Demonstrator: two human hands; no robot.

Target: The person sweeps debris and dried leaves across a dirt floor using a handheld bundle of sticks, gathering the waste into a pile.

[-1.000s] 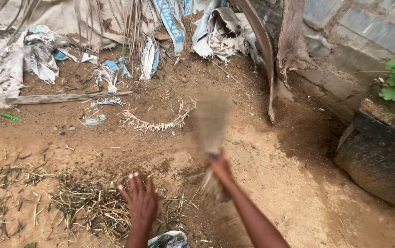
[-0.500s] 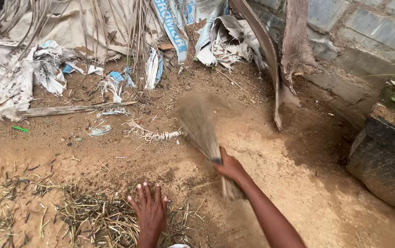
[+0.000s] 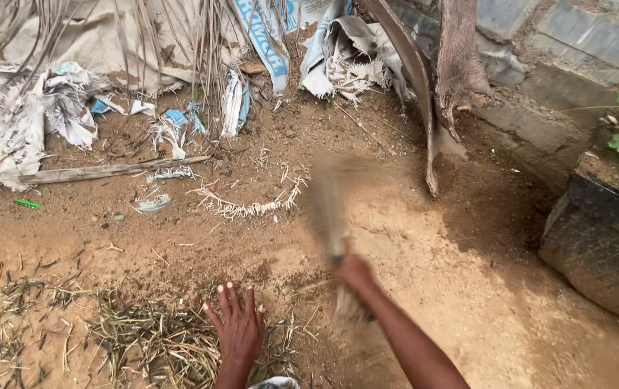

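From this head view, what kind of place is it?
Probably an outdoor yard or back corner. Bare sandy ground runs up to a block wall, with torn sacks and dry straw lying about. The right hand grips a grass broom; the left hand lies flat by the straw.

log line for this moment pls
right hand: grips broom, blurred | left hand: open, flat on straw pile

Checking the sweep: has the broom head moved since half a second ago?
Yes. The broom head swung right, away from the frayed fibre strip, gripped in the right hand.
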